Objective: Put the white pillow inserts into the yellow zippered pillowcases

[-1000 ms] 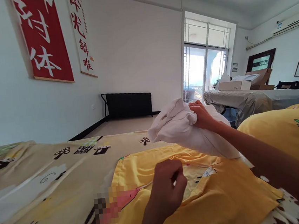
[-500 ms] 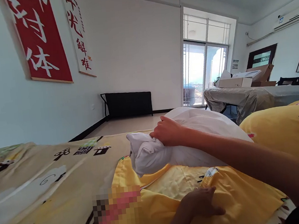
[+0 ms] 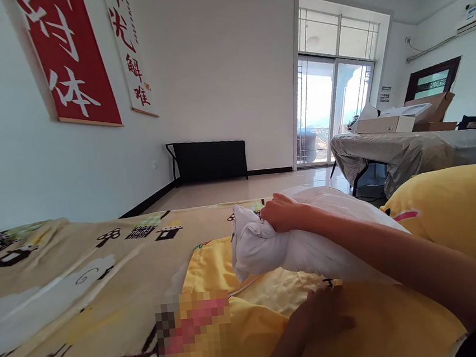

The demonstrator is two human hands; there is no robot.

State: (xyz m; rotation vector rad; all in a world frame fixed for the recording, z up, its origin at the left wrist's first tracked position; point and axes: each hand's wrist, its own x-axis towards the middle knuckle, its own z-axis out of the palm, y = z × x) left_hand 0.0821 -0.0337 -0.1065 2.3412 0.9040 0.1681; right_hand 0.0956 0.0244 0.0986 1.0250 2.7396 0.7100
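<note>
My right hand point(image 3: 284, 212) is closed around a white pillow point(image 3: 265, 249), near its bunched, narrowed end. The pillow's fuller part stretches to the right behind my forearm, partly hidden. Below it, a yellow printed pillowcase point(image 3: 252, 323) lies spread on the bed, with a paler inner side showing under the pillow. My left hand point(image 3: 322, 313) rests palm down on the pillowcase in shadow, thumb apart from the fingers. Its fingertips are dim and slightly blurred.
A beige patterned blanket point(image 3: 97, 293) covers the bed. A plump yellow pillow point(image 3: 451, 203) sits at the right. Beyond are a black folded frame point(image 3: 211, 160) by the wall, a plastic-covered table point(image 3: 391, 150) with boxes point(image 3: 384, 125), and glass doors point(image 3: 319, 109).
The white pillow's bunched end and my right hand have shifted right and slightly lower over the pillowcase. My left hand stays nearly in place. The view has turned slightly left and downward.
</note>
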